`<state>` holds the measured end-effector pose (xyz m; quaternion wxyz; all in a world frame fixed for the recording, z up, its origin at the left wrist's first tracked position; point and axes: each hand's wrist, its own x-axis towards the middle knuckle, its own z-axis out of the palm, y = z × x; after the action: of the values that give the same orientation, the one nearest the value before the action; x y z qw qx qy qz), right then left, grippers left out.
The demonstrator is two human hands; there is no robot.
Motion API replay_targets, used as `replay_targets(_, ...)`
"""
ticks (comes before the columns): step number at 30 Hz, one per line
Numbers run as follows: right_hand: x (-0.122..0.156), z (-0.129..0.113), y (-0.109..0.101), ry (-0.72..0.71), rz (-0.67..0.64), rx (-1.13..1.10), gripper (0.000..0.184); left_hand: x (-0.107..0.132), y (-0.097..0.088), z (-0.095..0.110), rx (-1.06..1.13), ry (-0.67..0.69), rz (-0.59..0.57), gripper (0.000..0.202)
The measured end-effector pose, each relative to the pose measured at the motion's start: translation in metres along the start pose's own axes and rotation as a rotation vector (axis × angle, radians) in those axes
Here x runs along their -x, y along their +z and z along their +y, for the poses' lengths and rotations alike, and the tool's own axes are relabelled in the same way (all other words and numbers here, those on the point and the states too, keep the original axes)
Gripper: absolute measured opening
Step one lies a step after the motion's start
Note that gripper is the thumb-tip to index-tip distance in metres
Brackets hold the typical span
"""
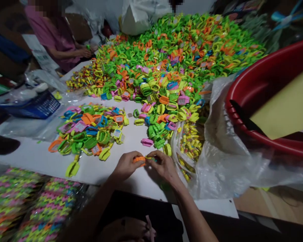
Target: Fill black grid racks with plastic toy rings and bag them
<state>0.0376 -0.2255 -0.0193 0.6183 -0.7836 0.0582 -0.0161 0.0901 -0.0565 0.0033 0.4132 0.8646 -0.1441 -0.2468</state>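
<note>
My left hand point(124, 166) is closed on an orange plastic toy watch point(139, 161) just above the white table point(131, 181). Pinched in my right hand point(165, 167) is a small yellow-ended candy tube point(149, 158), its end meeting the orange watch; the fingers partly hide it. Beyond my right hand lie green toy watches point(158, 134) and a pink one point(147, 142). Left of my hands spreads a pile of mixed-colour watches point(91, 131), some with yellow tubes attached. An open plastic bag of small yellow tubes point(190, 143) stands right of my right hand.
A large heap of toy watches point(181, 60) covers the table's far side. On the right is a red basin point(232, 97) with a yellow sheet point(288, 104). A blue basket point(37, 106) stands left. Packed bags point(50, 205) lie lower left. Another person point(55, 40) sits far left.
</note>
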Motion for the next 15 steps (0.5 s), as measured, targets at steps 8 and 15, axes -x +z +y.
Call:
replay_targets(8, 0.001, -0.011, -0.016, -0.052, 0.003, -0.071, 0.023, 0.006, 0.007, -0.001, 0.866, 0.0, -0.074, 0.029)
replay_targets(15, 0.014, -0.042, -0.021, -0.135, 0.013, -0.04, 0.025, 0.014, -0.031, 0.021, 1.812, -0.063, 0.263, 0.017)
